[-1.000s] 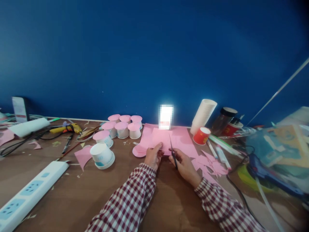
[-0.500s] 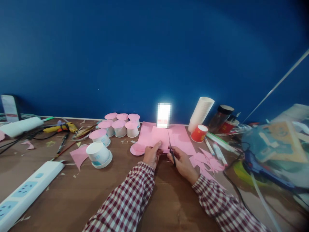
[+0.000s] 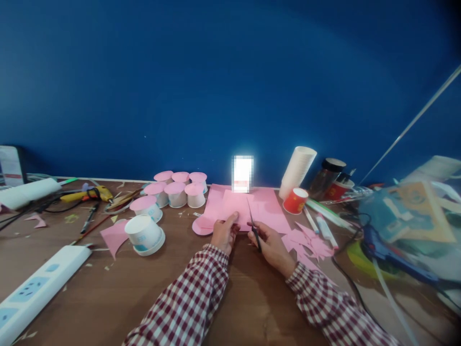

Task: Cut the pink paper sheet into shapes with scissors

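Observation:
My left hand (image 3: 226, 232) pinches a piece of pink paper (image 3: 230, 204) near its lower edge, thumb on top. In my right hand (image 3: 270, 242) is a pair of scissors (image 3: 254, 229), its blades pointing away from me along the paper's right side. Behind and below the held piece lie larger pink sheets (image 3: 273, 211). A rounded pink paper piece (image 3: 202, 227) rests just left of my left hand. Pink offcuts (image 3: 306, 241) are heaped to the right of my right hand.
Several paper cups topped with pink discs (image 3: 176, 189) stand at left, with an uncovered white cup (image 3: 142, 231) in front. A power strip (image 3: 39, 288) lies nearer me. On the right are stacked white cups (image 3: 298, 168), a red cup (image 3: 295, 201) and a blue glue gun (image 3: 392, 257).
The whole view has shifted slightly, moving things a little left and down. Both hands keep nearly the same hold on the paper and scissors.

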Motion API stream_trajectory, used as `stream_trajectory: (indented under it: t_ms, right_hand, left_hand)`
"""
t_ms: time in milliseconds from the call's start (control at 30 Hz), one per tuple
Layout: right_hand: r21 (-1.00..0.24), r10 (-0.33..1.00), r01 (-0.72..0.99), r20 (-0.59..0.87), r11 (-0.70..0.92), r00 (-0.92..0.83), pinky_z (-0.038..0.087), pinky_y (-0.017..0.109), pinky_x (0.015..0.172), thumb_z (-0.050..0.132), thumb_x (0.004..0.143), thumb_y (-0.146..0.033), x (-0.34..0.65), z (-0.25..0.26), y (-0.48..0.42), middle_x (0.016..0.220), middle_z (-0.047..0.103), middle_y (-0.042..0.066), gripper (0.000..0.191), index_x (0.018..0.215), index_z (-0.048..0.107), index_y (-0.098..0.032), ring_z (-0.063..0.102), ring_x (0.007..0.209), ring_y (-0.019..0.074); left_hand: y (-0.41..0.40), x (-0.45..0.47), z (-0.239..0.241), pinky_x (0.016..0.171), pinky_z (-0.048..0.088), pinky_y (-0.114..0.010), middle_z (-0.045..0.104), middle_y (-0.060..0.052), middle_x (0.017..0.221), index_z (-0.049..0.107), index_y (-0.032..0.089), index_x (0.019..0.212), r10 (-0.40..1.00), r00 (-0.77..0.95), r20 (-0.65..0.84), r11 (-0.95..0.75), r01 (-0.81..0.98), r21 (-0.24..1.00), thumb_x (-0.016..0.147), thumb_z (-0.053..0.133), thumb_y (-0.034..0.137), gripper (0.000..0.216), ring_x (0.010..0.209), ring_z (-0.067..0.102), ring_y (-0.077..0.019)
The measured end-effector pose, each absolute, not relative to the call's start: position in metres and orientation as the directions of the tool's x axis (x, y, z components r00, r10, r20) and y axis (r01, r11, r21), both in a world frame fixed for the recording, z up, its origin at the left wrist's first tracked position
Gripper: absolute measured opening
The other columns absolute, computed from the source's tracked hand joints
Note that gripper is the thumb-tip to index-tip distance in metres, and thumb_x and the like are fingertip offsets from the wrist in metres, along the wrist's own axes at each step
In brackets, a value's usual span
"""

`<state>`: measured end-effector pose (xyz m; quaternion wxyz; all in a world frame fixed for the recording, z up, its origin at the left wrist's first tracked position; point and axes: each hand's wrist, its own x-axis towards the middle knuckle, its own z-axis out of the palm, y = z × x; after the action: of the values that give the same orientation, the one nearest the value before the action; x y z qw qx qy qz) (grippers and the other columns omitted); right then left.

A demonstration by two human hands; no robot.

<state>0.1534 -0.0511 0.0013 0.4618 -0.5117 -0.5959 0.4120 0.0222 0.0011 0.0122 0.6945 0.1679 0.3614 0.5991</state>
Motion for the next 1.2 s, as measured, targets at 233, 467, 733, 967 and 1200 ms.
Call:
stream_trajectory:
  t_ms: [233, 467, 733, 967, 1200]
  right_hand:
    - [-0.957, 0.989, 0.252, 0.138, 0.145, -0.044, 0.050, 0.027, 0.058, 0.060, 0.080, -0.034, 0.1538, 0.0001, -0.0510, 0.069, 0.058, 0.000, 0.040, 0.116, 0.059, -0.017, 0.053, 0.060, 0.0143]
    - [-0.954, 0.991, 0.267, 0.125, 0.134, -0.048, 0.049, 0.027, 0.058, 0.060, 0.080, -0.035, 0.1540, -0.0001, -0.0511, 0.071, 0.060, 0.001, 0.041, 0.117, 0.059, -0.017, 0.055, 0.062, 0.0152]
    - [-0.955, 0.990, 0.264, 0.131, 0.138, -0.043, 0.051, 0.027, 0.061, 0.059, 0.081, -0.035, 0.1547, -0.0006, -0.0506, 0.076, 0.063, 0.002, 0.040, 0.117, 0.058, -0.018, 0.059, 0.067, 0.0165]
    - [-0.955, 0.993, 0.271, 0.111, 0.120, -0.047, 0.052, 0.029, 0.061, 0.058, 0.081, -0.039, 0.1559, -0.0004, -0.0504, 0.076, 0.064, 0.004, 0.043, 0.118, 0.059, -0.017, 0.060, 0.068, 0.0179]
    - [-0.949, 0.992, 0.288, 0.120, 0.126, -0.036, 0.050, 0.027, 0.058, 0.059, 0.081, -0.040, 0.1575, -0.0026, -0.0496, 0.075, 0.062, 0.003, 0.044, 0.118, 0.059, -0.016, 0.057, 0.063, 0.0154]
  left_hand:
    - [0.0013, 0.0207, 0.0112, 0.045, 0.042, -0.015, 0.056, 0.002, 0.055, 0.058, 0.010, 0.064, 0.956, 0.027, -0.291, 0.228, -0.692, 0.685, 0.050, 0.081, 0.017, 0.027, 0.047, 0.050, -0.0049]
    - [0.0001, 0.0215, 0.0136, 0.042, 0.038, -0.017, 0.055, 0.002, 0.052, 0.059, 0.009, 0.062, 0.960, 0.030, -0.279, 0.229, -0.661, 0.715, 0.047, 0.083, 0.021, 0.031, 0.044, 0.048, -0.0053]
    - [-0.0011, 0.0243, 0.0133, 0.041, 0.038, -0.018, 0.053, 0.002, 0.048, 0.059, 0.009, 0.059, 0.959, 0.005, -0.284, 0.225, -0.623, 0.749, 0.046, 0.083, 0.022, 0.030, 0.043, 0.048, -0.0063]
    - [0.0002, 0.0234, 0.0094, 0.039, 0.037, -0.017, 0.053, 0.003, 0.048, 0.058, 0.010, 0.059, 0.961, 0.013, -0.277, 0.225, -0.619, 0.752, 0.047, 0.082, 0.023, 0.030, 0.042, 0.050, -0.0067]
    - [-0.0005, 0.0231, 0.0132, 0.039, 0.036, -0.018, 0.051, 0.004, 0.047, 0.057, 0.011, 0.058, 0.956, 0.027, -0.293, 0.246, -0.621, 0.744, 0.046, 0.083, 0.024, 0.032, 0.042, 0.048, -0.0064]
